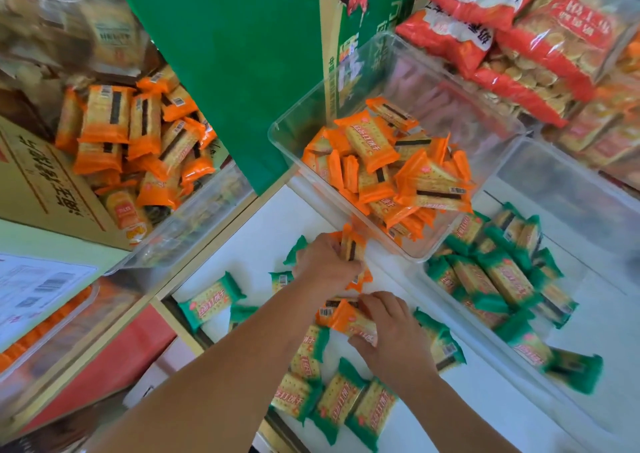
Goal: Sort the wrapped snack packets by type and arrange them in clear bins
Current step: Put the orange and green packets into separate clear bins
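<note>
On the white table (256, 245) my left hand (325, 262) grips orange-wrapped cracker packets (351, 245) just in front of a clear bin (298, 120) that holds several orange packets (391, 165). My right hand (391, 331) grips another orange packet (349, 319) lying among green-wrapped packets (339, 400) scattered on the table. A second clear bin (460, 310) to the right holds several green packets (498, 279).
A third clear bin (207, 210) at the left holds more orange packets (138, 134) next to a cardboard box (45, 182). A green carton (235, 54) stands behind. Large red biscuit bags (533, 44) are stacked at the back right.
</note>
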`<state>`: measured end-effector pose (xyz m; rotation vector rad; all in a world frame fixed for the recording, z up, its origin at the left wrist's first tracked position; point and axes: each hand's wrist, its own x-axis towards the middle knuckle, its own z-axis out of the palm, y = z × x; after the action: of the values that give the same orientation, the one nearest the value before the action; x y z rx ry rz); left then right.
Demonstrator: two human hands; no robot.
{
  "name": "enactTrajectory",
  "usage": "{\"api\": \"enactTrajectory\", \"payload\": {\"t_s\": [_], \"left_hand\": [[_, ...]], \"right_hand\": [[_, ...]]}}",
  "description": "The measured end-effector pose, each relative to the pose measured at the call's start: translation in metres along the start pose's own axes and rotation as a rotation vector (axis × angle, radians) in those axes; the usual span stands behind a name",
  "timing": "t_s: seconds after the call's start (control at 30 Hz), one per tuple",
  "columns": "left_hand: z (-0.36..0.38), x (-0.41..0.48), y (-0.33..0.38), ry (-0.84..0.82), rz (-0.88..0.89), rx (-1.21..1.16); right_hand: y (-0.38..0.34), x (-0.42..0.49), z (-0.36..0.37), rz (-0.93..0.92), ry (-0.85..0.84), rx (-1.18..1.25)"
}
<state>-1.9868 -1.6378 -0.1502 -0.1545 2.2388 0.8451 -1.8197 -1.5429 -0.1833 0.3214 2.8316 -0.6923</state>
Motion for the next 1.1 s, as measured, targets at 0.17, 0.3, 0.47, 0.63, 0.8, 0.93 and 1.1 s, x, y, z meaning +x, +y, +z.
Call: {"api": "enactTrajectory", "payload": {"t_s": [0.17, 0.3, 0.47, 0.63, 0.8, 0.93, 1.1], "left_hand": [[-0.010, -0.018, -0.011, 0.105, -0.050, -0.356], [-0.037, -0.041, -0.030, 0.152, -0.060, -0.483], [-0.078, -0.073, -0.016, 0.106, -0.006, -0.678], [-0.098, -0.085, 0.052, 0.078, 0.210, -0.679], [-0.095, -0.067, 0.118, 0.047, 0.324, -0.665], [-0.088, -0.063, 0.106, 0.082, 0.379, -0.602], [-0.080, -0.067, 0.053, 0.086, 0.272, -0.525]], "right_hand": [[-0.006, 0.006, -0.009, 0.097, -0.211, -0.065], [-0.011, 0.012, -0.014, 0.152, -0.241, 0.002], [-0.033, 0.002, -0.039, 0.426, -0.267, 0.484], [-0.053, -0.014, -0.106, 0.588, 0.059, 0.944], [-0.053, -0.006, -0.187, 0.533, 0.335, 0.995], [-0.053, 0.038, -0.232, 0.494, 0.480, 0.921], [-0.055, 0.086, -0.250, 0.464, 0.351, 0.766]]}}
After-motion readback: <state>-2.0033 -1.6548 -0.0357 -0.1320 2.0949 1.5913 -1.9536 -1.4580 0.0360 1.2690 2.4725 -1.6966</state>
